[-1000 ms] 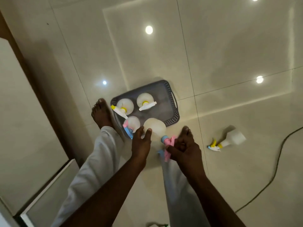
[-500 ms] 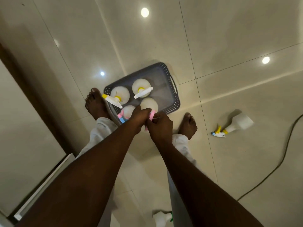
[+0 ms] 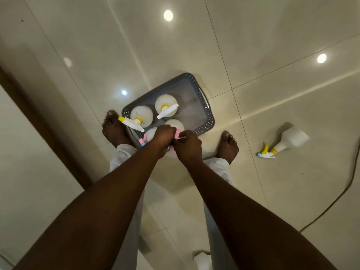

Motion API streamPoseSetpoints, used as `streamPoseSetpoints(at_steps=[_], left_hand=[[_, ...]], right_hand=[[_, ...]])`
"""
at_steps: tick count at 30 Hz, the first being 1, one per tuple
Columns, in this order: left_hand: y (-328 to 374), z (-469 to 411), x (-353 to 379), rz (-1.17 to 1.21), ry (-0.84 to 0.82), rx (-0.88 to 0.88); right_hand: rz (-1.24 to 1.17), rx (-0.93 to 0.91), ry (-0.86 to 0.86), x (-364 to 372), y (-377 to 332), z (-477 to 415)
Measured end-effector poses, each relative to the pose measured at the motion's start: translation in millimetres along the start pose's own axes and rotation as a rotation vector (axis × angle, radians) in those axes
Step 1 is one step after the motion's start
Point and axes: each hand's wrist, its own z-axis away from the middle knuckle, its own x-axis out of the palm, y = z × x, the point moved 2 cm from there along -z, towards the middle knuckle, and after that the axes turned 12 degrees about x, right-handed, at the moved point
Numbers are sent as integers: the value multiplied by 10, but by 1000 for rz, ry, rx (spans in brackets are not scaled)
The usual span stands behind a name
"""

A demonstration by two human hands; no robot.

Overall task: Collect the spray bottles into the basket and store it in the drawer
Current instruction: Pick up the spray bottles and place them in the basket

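A dark wooden strip (image 3: pixel 39 121) runs along the far left, with pale panels beside it cut off by the frame edge; whether these belong to the drawer cannot be told. The left foot (image 3: pixel 115 127) stands on the tiled floor (image 3: pixel 272 45), touching the left edge of the grey basket (image 3: pixel 209 121).

In the basket's left half a white spray bottle with a yellow nozzle (image 3: pixel 136 118) stands upright, its trigger head reaching out past the rim. Beside it, toward the far edge, stands a second yellow-collared bottle (image 3: pixel 166 108). At the near edge a pink-and-blue topped bottle (image 3: pixel 149 135) is mostly hidden behind the left hand (image 3: pixel 162 139). That hand is curled closed over the pink trigger bottle (image 3: pixel 175 125), whose round white body shows just past the knuckles. The right hand (image 3: pixel 188 146) is curled against it, fingertips pinched on the same pink head; exactly how each hand grips is hidden. Both forearms reach straight down from the bottom corners and meet over the basket's near edge. The basket's right half is bare.

The right foot (image 3: pixel 227 147) stands near the basket's near right corner. Farther right, a loose bottle (image 3: pixel 288 141) lies on its side on the floor, somewhat blurred. A dark cable (image 3: pixel 346 188) curves along the right edge. At the bottom edge a white object (image 3: pixel 202 260) is cut off.
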Motion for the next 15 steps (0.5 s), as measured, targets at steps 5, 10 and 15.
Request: streamPoseSetpoints(at_steps=[5, 10, 15], left_hand=[[44, 142, -34, -40, 36, 32], [61, 484, 62, -349, 186, 312], [-49, 967, 444, -383, 335, 645]], right_hand=[[-92, 27, -53, 19, 65, 11], [-137, -4, -100, -271, 205, 85], [-138, -66, 42, -1084, 615, 37]])
